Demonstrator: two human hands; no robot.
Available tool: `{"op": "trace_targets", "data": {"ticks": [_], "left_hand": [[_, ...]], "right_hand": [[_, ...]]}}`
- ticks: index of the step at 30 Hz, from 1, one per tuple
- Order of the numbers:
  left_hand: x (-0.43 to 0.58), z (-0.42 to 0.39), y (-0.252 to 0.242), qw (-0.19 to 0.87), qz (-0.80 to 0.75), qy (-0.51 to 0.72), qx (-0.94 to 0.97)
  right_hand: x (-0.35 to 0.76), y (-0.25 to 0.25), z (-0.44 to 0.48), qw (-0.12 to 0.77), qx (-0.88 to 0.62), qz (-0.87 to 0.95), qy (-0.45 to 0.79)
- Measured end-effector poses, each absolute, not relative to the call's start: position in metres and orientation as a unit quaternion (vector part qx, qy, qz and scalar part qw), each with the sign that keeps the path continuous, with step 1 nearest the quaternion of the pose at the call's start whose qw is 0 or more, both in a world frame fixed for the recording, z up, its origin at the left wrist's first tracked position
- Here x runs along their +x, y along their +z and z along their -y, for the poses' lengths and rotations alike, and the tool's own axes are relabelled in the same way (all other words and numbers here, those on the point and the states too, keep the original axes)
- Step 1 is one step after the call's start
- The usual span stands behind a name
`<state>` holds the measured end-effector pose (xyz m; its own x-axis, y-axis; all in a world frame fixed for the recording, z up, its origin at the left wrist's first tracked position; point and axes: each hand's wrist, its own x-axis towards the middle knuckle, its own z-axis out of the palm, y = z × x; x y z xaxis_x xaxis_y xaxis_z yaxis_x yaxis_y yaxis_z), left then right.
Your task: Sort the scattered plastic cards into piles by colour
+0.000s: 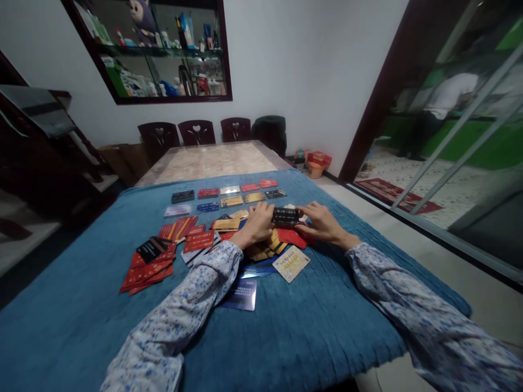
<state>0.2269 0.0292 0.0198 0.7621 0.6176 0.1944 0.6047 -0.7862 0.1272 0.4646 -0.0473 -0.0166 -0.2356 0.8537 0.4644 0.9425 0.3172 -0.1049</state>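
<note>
A black card (285,216) is held between both hands above a loose heap of cards (261,247) on the blue cloth (286,326). My left hand (258,223) pinches its left end. The card's right end is pinched by my right hand (321,220). Beyond the hands, two neat rows of cards (229,197) lie side by side, black, red, silver, gold and blue. Left of the heap lie fanned red cards (149,269) with a black one on top, and more red cards (180,228). A cream card (291,263) and a dark blue card (242,294) lie nearer to me.
The blue cloth covers the near part of a long table with a marble top (212,160). Three dark chairs (196,132) stand at its far end. A wall cabinet (163,49) holds bottles. A person stands outside the glass door (445,109) at right.
</note>
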Motion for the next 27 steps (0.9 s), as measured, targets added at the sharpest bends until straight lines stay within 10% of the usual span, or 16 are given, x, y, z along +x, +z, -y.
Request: {"op": "trace_targets", "data": {"ticks": [27], "left_hand": [[0.143,-0.048,0.038,0.041,-0.412,0.033,0.910]], "right_hand": [[0.400,0.016,-0.018,0.150,-0.495,0.856,-0.006]]}}
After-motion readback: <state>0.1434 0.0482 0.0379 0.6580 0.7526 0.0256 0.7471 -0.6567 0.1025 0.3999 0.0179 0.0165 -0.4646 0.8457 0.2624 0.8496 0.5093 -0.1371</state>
